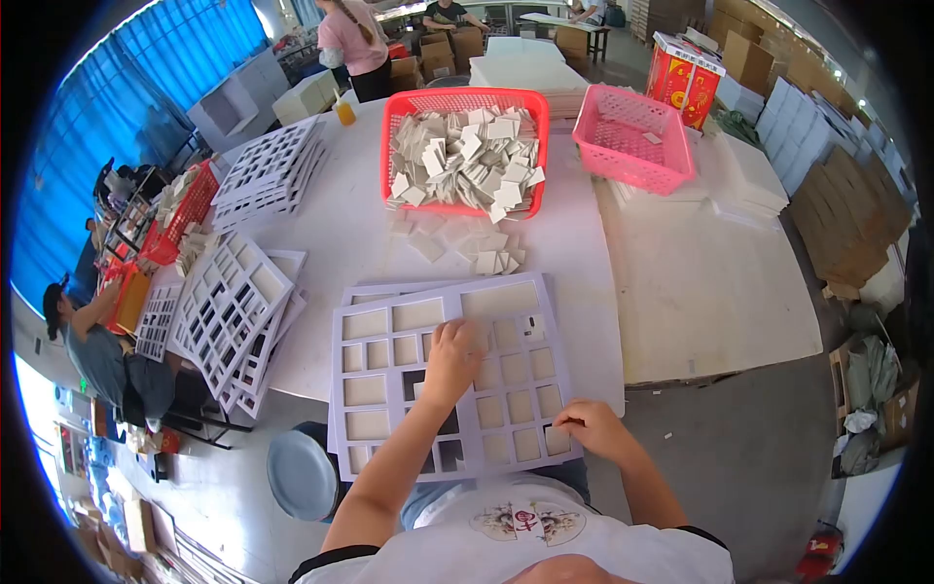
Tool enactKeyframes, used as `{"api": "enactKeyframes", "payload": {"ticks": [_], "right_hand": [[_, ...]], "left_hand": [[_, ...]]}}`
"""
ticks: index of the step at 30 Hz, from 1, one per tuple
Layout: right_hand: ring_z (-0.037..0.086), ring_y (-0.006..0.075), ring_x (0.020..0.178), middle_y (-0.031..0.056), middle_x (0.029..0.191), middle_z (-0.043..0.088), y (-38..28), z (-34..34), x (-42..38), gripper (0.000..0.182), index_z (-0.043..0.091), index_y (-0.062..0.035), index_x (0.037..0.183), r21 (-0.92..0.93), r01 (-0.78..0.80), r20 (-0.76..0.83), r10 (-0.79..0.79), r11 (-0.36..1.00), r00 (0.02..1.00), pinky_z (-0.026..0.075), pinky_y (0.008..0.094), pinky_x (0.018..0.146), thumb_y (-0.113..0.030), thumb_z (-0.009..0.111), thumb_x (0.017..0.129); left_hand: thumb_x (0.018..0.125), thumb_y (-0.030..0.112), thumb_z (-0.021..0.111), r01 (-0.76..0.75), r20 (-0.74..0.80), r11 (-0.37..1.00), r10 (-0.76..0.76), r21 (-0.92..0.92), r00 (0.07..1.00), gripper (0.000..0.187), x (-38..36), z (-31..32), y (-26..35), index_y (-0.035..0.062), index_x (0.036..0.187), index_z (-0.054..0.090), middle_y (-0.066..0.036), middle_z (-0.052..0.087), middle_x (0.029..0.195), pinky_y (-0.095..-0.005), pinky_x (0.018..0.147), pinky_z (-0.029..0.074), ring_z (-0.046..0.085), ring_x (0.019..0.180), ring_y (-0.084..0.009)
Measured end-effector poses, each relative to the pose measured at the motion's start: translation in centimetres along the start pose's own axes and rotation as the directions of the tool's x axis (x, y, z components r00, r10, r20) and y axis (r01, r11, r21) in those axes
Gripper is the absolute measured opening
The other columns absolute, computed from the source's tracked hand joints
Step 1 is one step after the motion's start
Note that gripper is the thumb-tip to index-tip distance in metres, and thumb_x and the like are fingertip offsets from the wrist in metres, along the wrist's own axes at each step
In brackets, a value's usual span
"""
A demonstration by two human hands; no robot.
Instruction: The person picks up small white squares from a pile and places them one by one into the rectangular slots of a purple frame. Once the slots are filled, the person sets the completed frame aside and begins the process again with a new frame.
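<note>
A white lattice frame panel (467, 389) lies in front of me on top of another, overhanging the table's near edge. Grey-beige cardboard pieces (368, 390) fill most of its openings; a few at the lower middle show dark. My left hand (454, 360) rests over the panel's middle, fingers curled downward; whatever they hold is hidden under them. At the lower right edge, my right hand (593, 429) has its fingers drawn together beside a filled opening; anything between them is too small to make out.
Beyond the panel lie loose cardboard squares (491, 261) and a red basket (545, 146) heaped with them. A pink basket (632, 146) stands to the right. Stacked lattice panels (233, 302) lie at left. A blue-grey stool (302, 475) is below. Other people (107, 355) work nearby.
</note>
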State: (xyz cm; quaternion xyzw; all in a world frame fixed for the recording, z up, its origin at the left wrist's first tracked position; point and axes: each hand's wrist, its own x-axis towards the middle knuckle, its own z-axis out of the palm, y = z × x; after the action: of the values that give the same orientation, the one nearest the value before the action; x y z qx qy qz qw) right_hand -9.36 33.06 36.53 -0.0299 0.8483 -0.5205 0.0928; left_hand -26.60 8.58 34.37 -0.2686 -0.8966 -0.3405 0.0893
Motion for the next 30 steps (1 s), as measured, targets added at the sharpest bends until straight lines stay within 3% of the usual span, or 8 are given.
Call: {"api": "enactKeyframes", "payload": {"ticks": [5,11,14,17,20,27,29,30], "right_hand": [[0.063,0.0295,0.079,0.0122,0.094,0.065,0.3,0.4,0.0,0.009,0.068,-0.0028,0.093,-0.119,0.137,-0.004,-0.138,0.984,0.990,0.050,0.0368,0.071,-0.005,0.064,0.085],[0.061,0.0330,0.082,0.0102,0.097,0.057,-0.3,1.3,-0.1,0.014,0.061,-0.0087,0.098,-0.309,0.108,-0.015,-0.118,0.945,0.993,0.050,0.0423,0.071,-0.008,0.064,0.084],[0.063,0.0285,0.087,0.0071,0.101,0.056,-0.3,1.4,-0.2,0.016,0.060,-0.0097,0.098,-0.388,0.096,0.013,-0.099,0.917,0.995,0.050,0.0403,0.074,-0.009,0.068,0.083],[0.061,0.0295,0.091,0.0073,0.103,0.055,-1.4,0.5,-0.4,0.021,0.060,-0.0095,0.099,-0.346,0.119,0.146,-0.072,0.931,0.987,0.049,0.0414,0.076,-0.007,0.070,0.081],[0.060,0.0302,0.092,0.0079,0.107,0.053,-1.3,0.7,-0.4,0.027,0.059,-0.0093,0.101,-0.432,0.126,0.164,-0.059,0.893,0.985,0.049,0.0418,0.077,-0.006,0.073,0.078],[0.060,0.0321,0.094,0.0095,0.109,0.052,-1.6,0.7,-0.2,0.030,0.059,-0.0093,0.104,-0.427,0.105,0.203,-0.018,0.898,0.979,0.049,0.0417,0.077,-0.010,0.074,0.077],[0.060,0.0318,0.093,0.0105,0.107,0.053,-2.0,0.7,-0.1,0.029,0.059,-0.0090,0.104,-0.459,0.081,0.191,0.009,0.885,0.982,0.049,0.0410,0.076,-0.011,0.074,0.078],[0.060,0.0309,0.091,0.0106,0.105,0.055,-1.9,0.4,0.3,0.027,0.060,-0.0085,0.103,-0.378,0.076,0.236,0.017,0.923,0.972,0.049,0.0404,0.076,-0.011,0.073,0.079]], "left_hand": [[0.074,0.008,0.075,0.036,0.012,0.999,-0.036,0.011,0.999,0.045,0.0,0.0,-0.3,0.0042,0.117,0.063,-0.016,0.055,0.128,-0.0485,0.101,0.042,0.048,0.120,-0.0391],[0.073,0.007,0.076,0.071,0.030,0.996,-0.072,0.050,0.997,0.044,0.3,-0.1,-0.1,0.0062,0.115,0.063,-0.012,0.058,0.123,-0.0472,0.097,0.042,0.050,0.117,-0.0356],[0.072,0.005,0.077,0.088,-0.003,0.995,-0.088,0.042,0.996,0.041,0.5,-0.3,0.4,0.0064,0.111,0.062,-0.013,0.060,0.116,-0.0456,0.096,0.043,0.053,0.113,-0.0362],[0.073,0.006,0.076,0.123,0.023,0.992,-0.124,0.016,0.992,0.042,0.5,-0.3,0.4,0.0070,0.112,0.059,-0.013,0.060,0.116,-0.0460,0.095,0.043,0.053,0.114,-0.0353],[0.074,0.008,0.076,0.140,0.029,0.990,-0.139,-0.018,0.990,0.043,0.4,-0.3,0.2,0.0070,0.112,0.058,-0.013,0.059,0.115,-0.0464,0.094,0.043,0.054,0.113,-0.0355],[0.077,0.002,0.070,0.085,-0.041,0.994,-0.088,-0.063,0.995,0.036,0.2,-0.2,-0.7,0.0054,0.110,0.056,-0.016,0.060,0.111,-0.0460,0.085,0.048,0.059,0.102,-0.0393],[0.081,-0.001,0.065,0.127,-0.037,0.977,-0.135,-0.168,0.990,0.031,0.2,-0.3,-1.5,0.0050,0.110,0.056,-0.017,0.060,0.112,-0.0464,0.083,0.049,0.059,0.098,-0.0406],[0.082,-0.002,0.062,0.149,-0.031,0.963,-0.159,-0.224,0.987,0.029,0.2,-0.1,-1.9,0.0047,0.110,0.056,-0.018,0.060,0.112,-0.0467,0.082,0.050,0.060,0.096,-0.0412]]}}
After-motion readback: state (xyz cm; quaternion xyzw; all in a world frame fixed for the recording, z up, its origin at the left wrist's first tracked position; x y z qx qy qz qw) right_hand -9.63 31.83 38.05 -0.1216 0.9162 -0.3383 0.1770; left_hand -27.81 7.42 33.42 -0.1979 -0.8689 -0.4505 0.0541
